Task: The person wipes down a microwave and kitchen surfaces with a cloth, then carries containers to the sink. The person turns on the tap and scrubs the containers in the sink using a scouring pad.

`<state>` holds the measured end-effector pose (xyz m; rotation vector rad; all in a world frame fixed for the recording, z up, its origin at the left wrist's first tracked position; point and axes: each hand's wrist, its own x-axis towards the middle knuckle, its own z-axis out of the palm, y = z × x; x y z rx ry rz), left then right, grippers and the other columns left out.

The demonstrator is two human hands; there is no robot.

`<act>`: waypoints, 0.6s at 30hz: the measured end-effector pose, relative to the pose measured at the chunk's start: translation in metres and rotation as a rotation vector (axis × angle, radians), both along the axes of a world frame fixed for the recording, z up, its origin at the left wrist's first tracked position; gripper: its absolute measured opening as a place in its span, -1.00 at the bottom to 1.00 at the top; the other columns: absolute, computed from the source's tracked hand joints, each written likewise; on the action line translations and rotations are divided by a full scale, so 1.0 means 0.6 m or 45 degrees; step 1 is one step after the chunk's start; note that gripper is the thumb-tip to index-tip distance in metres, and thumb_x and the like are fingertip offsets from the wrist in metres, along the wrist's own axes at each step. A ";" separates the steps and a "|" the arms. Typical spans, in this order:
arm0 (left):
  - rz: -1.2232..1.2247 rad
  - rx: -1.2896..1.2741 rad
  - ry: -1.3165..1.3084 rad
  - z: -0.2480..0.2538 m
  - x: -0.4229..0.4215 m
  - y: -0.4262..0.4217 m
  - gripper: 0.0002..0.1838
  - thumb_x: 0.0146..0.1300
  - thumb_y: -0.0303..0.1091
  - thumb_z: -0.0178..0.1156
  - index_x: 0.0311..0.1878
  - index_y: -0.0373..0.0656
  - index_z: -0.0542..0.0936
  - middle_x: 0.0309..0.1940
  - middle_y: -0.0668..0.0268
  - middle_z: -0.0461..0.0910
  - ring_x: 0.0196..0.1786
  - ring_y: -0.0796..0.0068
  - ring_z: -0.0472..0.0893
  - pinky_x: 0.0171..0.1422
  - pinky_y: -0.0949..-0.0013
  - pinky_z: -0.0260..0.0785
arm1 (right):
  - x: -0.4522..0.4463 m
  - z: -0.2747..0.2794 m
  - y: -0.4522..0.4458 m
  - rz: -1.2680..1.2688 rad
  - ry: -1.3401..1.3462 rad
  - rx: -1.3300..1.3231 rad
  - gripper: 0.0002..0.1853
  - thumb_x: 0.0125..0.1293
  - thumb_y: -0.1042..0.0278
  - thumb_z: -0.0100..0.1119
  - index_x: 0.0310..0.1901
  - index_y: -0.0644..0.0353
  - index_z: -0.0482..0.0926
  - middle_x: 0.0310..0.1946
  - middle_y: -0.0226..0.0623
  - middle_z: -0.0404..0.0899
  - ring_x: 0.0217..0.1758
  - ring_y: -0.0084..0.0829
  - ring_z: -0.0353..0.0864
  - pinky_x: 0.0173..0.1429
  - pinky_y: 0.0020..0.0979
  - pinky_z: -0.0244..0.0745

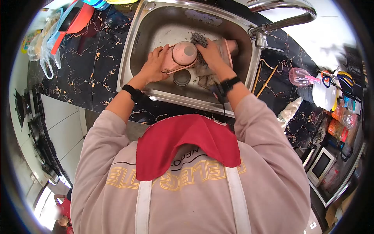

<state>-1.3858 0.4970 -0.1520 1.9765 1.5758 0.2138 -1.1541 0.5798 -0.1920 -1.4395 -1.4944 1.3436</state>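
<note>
Pink ware and a scrubber in hand at a steel sink.
A person's left hand [155, 64] grips the left edge of a pink piece [168, 62] near the middle of the sink [128, 50]; the right hand [212, 55] has its grip closed on a grey scrubber [199, 39]. A second pink piece [231, 46] crowds the sink's right edge, while wider room lies toward the far-left corner. Chopsticks [267, 80] rest on the surface [102, 66] beside the right rim.

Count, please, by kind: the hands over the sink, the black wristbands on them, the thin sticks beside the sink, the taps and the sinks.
Hands: 2
Wristbands: 2
Sticks: 2
Taps: 1
Sinks: 1
Total: 8
</note>
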 end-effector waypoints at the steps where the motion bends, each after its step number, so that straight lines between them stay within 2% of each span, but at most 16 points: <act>1: -0.002 -0.003 -0.011 0.001 0.000 0.002 0.20 -0.32 -0.37 0.42 0.45 -0.06 -0.05 0.30 -0.02 0.09 0.27 -0.16 0.20 0.35 0.07 0.20 | -0.007 -0.003 0.024 -0.002 0.004 0.005 -0.64 0.17 0.39 0.20 -0.03 0.41 0.51 -0.20 -0.16 0.62 -0.19 -0.34 0.57 -0.05 -0.36 0.45; 3: -0.011 -0.011 0.003 0.003 0.001 0.006 0.20 -0.34 -0.38 0.43 0.45 -0.05 -0.05 0.30 -0.01 0.09 0.28 -0.14 0.20 0.36 0.08 0.20 | -0.025 -0.009 0.070 0.327 -0.066 0.103 -0.61 0.11 0.32 0.25 -0.07 0.41 0.54 -0.19 -0.05 0.63 -0.19 -0.25 0.60 -0.06 -0.31 0.45; 4: -0.020 -0.027 0.016 0.005 0.002 0.006 0.21 -0.35 -0.39 0.43 0.45 -0.03 -0.04 0.30 0.00 0.10 0.28 -0.13 0.19 0.37 0.09 0.19 | -0.041 -0.013 0.091 0.329 -0.061 0.105 -0.61 0.11 0.32 0.25 -0.07 0.41 0.54 -0.19 -0.05 0.63 -0.19 -0.25 0.60 -0.06 -0.31 0.45; 6: -0.026 -0.041 0.002 0.011 0.002 0.001 0.20 -0.35 -0.39 0.43 0.45 -0.03 -0.03 0.30 0.02 0.10 0.28 -0.12 0.20 0.37 0.10 0.19 | -0.073 -0.023 0.116 0.721 -0.393 0.328 -0.58 0.01 0.16 0.29 -0.19 0.34 0.59 -0.31 0.05 0.63 -0.25 0.04 0.60 -0.12 -0.16 0.47; 7: -0.038 -0.043 -0.018 0.015 0.001 0.004 0.20 -0.36 -0.39 0.43 0.45 -0.02 -0.03 0.30 0.03 0.11 0.28 -0.11 0.20 0.37 0.11 0.19 | -0.076 -0.028 0.121 0.749 -0.414 0.234 -0.52 -0.02 0.08 0.30 -0.18 0.33 0.59 -0.25 0.11 0.60 -0.19 0.07 0.57 -0.07 -0.14 0.46; 8: -0.028 -0.040 -0.016 0.016 0.000 0.006 0.20 -0.36 -0.39 0.43 0.45 -0.02 -0.03 0.30 0.03 0.11 0.28 -0.11 0.20 0.37 0.11 0.19 | -0.072 -0.034 0.118 0.758 -0.413 0.240 -0.52 -0.02 0.08 0.30 -0.18 0.33 0.59 -0.25 0.11 0.60 -0.19 0.07 0.57 -0.07 -0.14 0.46; 10: -0.014 -0.018 -0.073 0.008 -0.001 0.001 0.26 -0.40 -0.41 0.47 0.46 0.01 -0.05 0.29 0.04 0.11 0.29 -0.09 0.19 0.39 0.12 0.16 | -0.045 -0.044 0.093 0.475 -0.467 0.432 -0.54 -0.01 0.09 0.31 -0.16 0.29 0.60 -0.19 0.11 0.59 -0.13 0.05 0.56 -0.04 -0.14 0.45; 12: -0.041 -0.025 -0.082 0.004 -0.008 0.000 0.27 -0.41 -0.41 0.47 0.46 0.00 -0.05 0.29 0.04 0.11 0.29 -0.09 0.19 0.39 0.12 0.16 | 0.002 -0.030 0.071 0.461 -0.594 0.379 -0.56 0.01 0.15 0.33 -0.11 0.27 0.59 -0.13 0.11 0.57 -0.06 0.06 0.55 0.01 -0.13 0.44; 14: -0.071 -0.023 -0.090 0.006 -0.015 0.008 0.27 -0.41 -0.42 0.47 0.46 0.00 -0.06 0.30 0.04 0.11 0.29 -0.09 0.19 0.39 0.12 0.16 | 0.051 -0.023 0.078 0.559 -0.700 0.396 -0.56 0.05 0.22 0.35 -0.06 0.29 0.58 -0.17 -0.01 0.62 -0.11 -0.13 0.61 0.01 -0.24 0.45; 15: -0.093 -0.027 -0.088 0.006 -0.016 0.011 0.27 -0.42 -0.43 0.46 0.46 -0.01 -0.06 0.30 0.04 0.11 0.29 -0.09 0.19 0.39 0.12 0.16 | 0.060 -0.010 0.087 0.584 -0.705 0.397 -0.56 0.05 0.22 0.35 -0.06 0.29 0.58 -0.17 -0.01 0.62 -0.11 -0.13 0.61 0.01 -0.24 0.45; 17: -0.093 -0.031 -0.092 0.000 -0.019 0.012 0.27 -0.42 -0.44 0.46 0.46 -0.03 -0.06 0.29 0.04 0.12 0.29 -0.09 0.20 0.39 0.13 0.17 | 0.058 0.034 0.113 0.631 -0.159 -0.260 -0.54 0.07 0.24 0.36 -0.03 0.31 0.56 -0.20 -0.20 0.65 -0.17 -0.41 0.58 0.00 -0.37 0.44; 18: -0.109 -0.020 -0.110 -0.003 -0.021 0.013 0.27 -0.42 -0.44 0.45 0.46 -0.06 -0.07 0.29 0.03 0.12 0.29 -0.09 0.20 0.38 0.14 0.18 | 0.045 0.044 0.121 0.651 -0.165 -0.260 -0.54 0.07 0.24 0.36 -0.03 0.31 0.56 -0.20 -0.20 0.65 -0.17 -0.41 0.58 0.00 -0.37 0.44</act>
